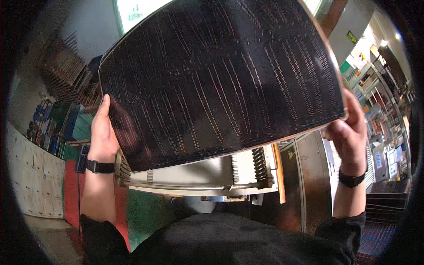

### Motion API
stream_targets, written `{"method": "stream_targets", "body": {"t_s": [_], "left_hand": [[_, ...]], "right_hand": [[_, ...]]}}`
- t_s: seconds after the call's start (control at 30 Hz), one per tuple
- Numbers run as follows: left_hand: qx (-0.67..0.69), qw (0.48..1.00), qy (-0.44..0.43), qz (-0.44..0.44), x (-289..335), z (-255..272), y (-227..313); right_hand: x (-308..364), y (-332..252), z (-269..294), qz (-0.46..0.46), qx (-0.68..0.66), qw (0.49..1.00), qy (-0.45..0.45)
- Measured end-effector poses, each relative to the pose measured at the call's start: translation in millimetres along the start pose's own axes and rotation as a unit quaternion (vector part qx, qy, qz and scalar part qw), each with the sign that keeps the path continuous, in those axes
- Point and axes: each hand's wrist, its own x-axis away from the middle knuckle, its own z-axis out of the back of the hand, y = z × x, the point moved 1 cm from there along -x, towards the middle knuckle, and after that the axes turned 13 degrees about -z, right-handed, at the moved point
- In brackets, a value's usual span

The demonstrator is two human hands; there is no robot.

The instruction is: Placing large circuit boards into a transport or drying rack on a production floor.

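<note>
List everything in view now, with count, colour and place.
Panel: 1, black with pale marks, upper centre
Machine: 1, white and metal, below panel
Rod: 1, silver, machine's near edge
Coil: 1, dark, machine's right end
Cabinet: 1, whitish, far left
Floor: 1, green and red, lower left
Window: at least 1, white, behind panel's top
Sign: 1, green, upper right
Equipment: uncountable, mixed, far right
Wristbands: 2, black, lower left and right
Shirt: 1, black, bottom
Left hand: 1, bare, gripping panel's left edge
Right hand: 1, bare, gripping panel's lower right corner
</note>
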Motion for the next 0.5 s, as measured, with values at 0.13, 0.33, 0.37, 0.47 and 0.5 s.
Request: {"method": "stream_targets", "body": {"t_s": [0.13, 0.33, 0.37, 0.47, 0.5], "left_hand": [[0.018, 0.999, -0.047, -0.014, -9, 10, 9], [0.02, 0.996, 0.006, -0.086, -4, 26, 10], [0.013, 0.996, 0.016, -0.085, -5, 29, 10], [-0.007, 0.994, 0.036, -0.101, -8, 39, 14], [-0.017, 0.992, 0.041, -0.118, -8, 41, 17]], "right_hand": [[-19, -34, -22, 0.018, 0.032, 0.999, 0.002], [-44, -31, -35, -0.063, 0.085, 0.994, -0.006], [-47, -30, -36, -0.083, 0.088, 0.993, -0.008], [-48, -29, -39, -0.066, 0.135, 0.987, -0.062], [-48, -27, -38, -0.059, 0.144, 0.985, -0.079]]}}
